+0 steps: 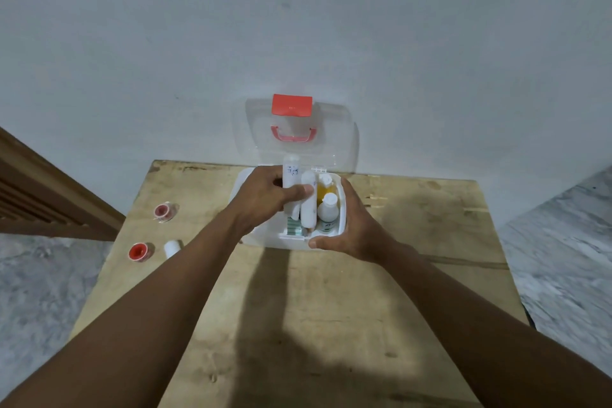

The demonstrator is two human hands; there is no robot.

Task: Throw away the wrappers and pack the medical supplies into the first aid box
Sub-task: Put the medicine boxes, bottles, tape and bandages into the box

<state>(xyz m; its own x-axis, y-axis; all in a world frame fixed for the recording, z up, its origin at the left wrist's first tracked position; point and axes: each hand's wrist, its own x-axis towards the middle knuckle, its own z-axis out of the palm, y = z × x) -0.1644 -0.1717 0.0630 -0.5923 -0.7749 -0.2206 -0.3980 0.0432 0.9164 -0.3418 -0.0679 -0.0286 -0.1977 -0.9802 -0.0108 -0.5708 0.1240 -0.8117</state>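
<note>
The white first aid box (291, 242) stands open at the far middle of the wooden table (331, 308), its clear lid (334, 142) with a red latch and handle leaning against the wall. My left hand (265, 195) grips a tall white bottle (290, 172) with blue print, upright over the box's left part. My right hand (351, 228) holds the box's right front corner. Inside the box stand a white tube (308, 205), a yellow bottle (324, 187) and a small white bottle (328, 209); green-striped packets (294, 227) lie at the bottom.
Left of the box on the table lie two red tape rolls (163, 211) (140, 252) and a small white roll (172, 248). A wooden door frame (49, 195) is at the left, and grey marble floor (563, 258) surrounds the table.
</note>
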